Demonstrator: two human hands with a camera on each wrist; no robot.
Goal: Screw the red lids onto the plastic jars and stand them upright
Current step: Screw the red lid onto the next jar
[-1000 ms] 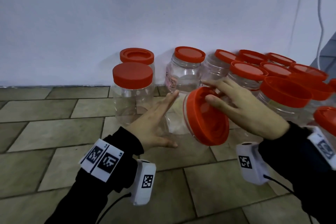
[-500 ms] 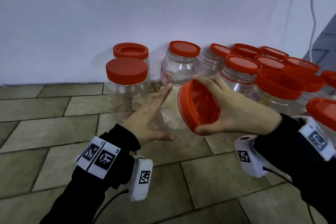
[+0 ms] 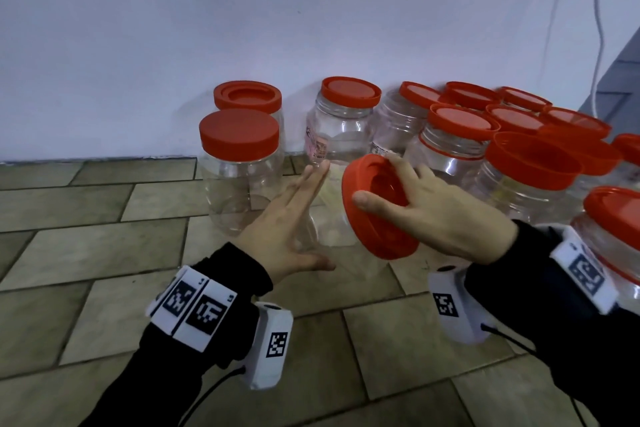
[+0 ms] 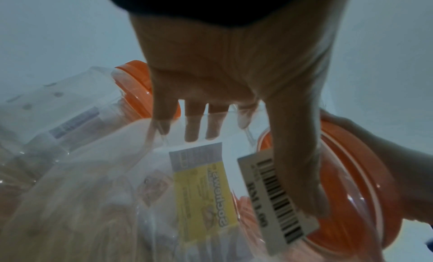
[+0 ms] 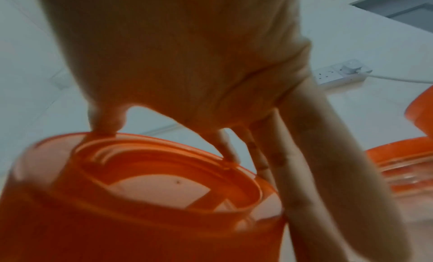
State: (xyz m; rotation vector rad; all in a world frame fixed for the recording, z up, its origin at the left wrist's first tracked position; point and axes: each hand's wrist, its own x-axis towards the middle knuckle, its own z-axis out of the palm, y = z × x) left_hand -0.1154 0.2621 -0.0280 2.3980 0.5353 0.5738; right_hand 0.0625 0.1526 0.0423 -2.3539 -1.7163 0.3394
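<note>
A clear plastic jar [image 3: 329, 218] lies on its side in the air between my hands, above the tiled floor. My left hand [image 3: 294, 218] presses flat against its base with straight fingers, and the thumb lies along the jar's side [image 4: 164, 192]. My right hand [image 3: 381, 180] grips the red lid [image 3: 374, 232] on the jar's mouth, thumb on the near rim and fingers over the far rim. In the right wrist view the lid [image 5: 140, 201] fills the lower frame under my fingers. The left wrist view shows the lid [image 4: 351, 173] through the jar's wall.
Several capped jars stand upright along the white wall: two at the left [image 3: 239, 163], one behind my hands [image 3: 346, 121], a dense group at the right [image 3: 530, 177] and one by my right wrist [image 3: 609, 236]. Bare tiled floor [image 3: 86, 253] lies left and in front. A white cable [image 3: 599, 28] hangs down the wall.
My right hand has shifted its hold round the lid, the thumb coming from beneath up onto the near rim. The left hand has stayed flat against the jar's base.
</note>
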